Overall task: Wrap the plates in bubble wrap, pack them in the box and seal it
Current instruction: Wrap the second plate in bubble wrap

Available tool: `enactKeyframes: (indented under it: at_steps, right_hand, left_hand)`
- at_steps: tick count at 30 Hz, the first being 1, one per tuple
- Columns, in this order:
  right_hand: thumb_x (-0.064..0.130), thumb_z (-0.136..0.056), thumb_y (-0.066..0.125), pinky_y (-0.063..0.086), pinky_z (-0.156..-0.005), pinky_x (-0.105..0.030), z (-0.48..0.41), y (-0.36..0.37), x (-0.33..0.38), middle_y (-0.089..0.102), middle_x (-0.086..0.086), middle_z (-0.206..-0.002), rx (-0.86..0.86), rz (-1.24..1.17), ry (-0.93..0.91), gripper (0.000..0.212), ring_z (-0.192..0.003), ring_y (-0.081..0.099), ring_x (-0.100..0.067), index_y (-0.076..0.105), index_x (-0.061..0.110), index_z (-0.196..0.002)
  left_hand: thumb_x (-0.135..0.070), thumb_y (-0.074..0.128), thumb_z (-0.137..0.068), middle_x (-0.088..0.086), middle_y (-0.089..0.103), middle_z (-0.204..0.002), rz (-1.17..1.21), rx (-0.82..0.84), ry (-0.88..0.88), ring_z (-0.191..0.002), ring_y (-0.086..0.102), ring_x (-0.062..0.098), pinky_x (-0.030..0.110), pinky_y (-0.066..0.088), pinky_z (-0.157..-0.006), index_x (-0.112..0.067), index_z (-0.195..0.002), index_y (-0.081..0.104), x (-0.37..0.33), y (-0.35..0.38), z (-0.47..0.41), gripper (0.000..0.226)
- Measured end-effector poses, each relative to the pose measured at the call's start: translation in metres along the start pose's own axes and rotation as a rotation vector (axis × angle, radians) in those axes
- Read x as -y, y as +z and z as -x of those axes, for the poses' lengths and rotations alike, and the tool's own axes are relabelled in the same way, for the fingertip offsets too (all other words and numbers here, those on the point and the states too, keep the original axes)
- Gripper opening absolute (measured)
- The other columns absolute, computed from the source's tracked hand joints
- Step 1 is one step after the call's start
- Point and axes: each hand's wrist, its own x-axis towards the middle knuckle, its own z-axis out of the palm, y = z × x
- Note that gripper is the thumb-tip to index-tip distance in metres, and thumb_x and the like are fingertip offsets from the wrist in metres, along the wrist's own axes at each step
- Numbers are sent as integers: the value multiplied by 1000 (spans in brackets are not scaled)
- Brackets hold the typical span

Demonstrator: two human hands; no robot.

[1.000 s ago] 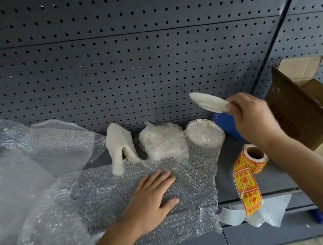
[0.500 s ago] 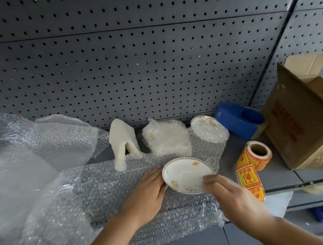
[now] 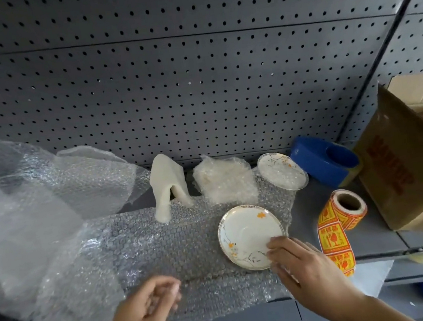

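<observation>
A white plate [image 3: 246, 233] with orange flowers lies face up on a bubble wrap sheet [image 3: 167, 245] spread across the grey shelf. My right hand [image 3: 302, 261] pinches its near right rim. Over the sheet's front part hovers my left hand [image 3: 153, 301], blurred, fingers loosely curled, holding nothing I can see. A second plate [image 3: 282, 171] leans at the back with bubble wrap on it. Beside it sits a bubble-wrapped bundle [image 3: 225, 181]. The open cardboard box [image 3: 414, 170] stands at the right, lying on its side.
A roll of orange-yellow fragile stickers [image 3: 344, 210] trails over the shelf's front edge. A blue tape dispenser [image 3: 325, 163] sits between the back plate and the box. White foam [image 3: 168, 189] stands behind the sheet. Loose bubble wrap [image 3: 23, 196] billows at the left. Pegboard wall behind.
My right hand brought the plate down from near the box and laid it on the sheet. My left hand lifted off the sheet and drew back toward the front edge.
</observation>
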Motion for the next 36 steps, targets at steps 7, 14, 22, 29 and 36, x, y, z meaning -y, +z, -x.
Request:
enactKeyframes:
  at_steps: [7,14,22,29,36]
  right_hand:
    - [37,-89,62,54,-76,-29,-7,-10,0,58,20,-115,27,18,24,17,-99,56,-1,70,32,-103]
    - [13,-76,81,54,-72,-34,-21,-6,-3,60,18,-105,19,40,15,26,-96,58,-5,73,29,-96]
    - [29,-93,55,54,-73,-37,-25,0,2,58,16,-105,-10,12,-19,19,-93,56,-10,73,26,-97]
    - [12,-86,72,55,-75,-38,-23,3,7,57,19,-108,13,10,50,19,-96,57,-10,71,26,-98]
    - [14,-65,71,25,-46,-7,-29,-23,41,33,18,-56,186,-138,193,44,-48,42,-7,31,33,-60]
  left_hand:
    - [-34,85,-71,-2,69,-66,-40,-713,-265,-63,63,-9,0,43,-57,-35,-83,70,73,-71,28,19]
    - [-45,90,-47,12,67,-104,170,-574,-569,-91,63,25,37,51,-87,-5,-107,66,121,-85,35,76]
    - [-13,64,-97,3,73,-88,489,-871,-241,-92,65,33,32,62,-68,-23,-84,71,38,-95,43,18]
    - [-63,77,-77,-8,66,-78,463,-593,409,-77,65,13,32,59,-70,-36,-87,65,-100,-66,20,32]
    - [-13,66,-96,-11,57,-84,26,-6,984,-83,58,7,26,48,-79,-14,-91,60,-197,29,-25,8]
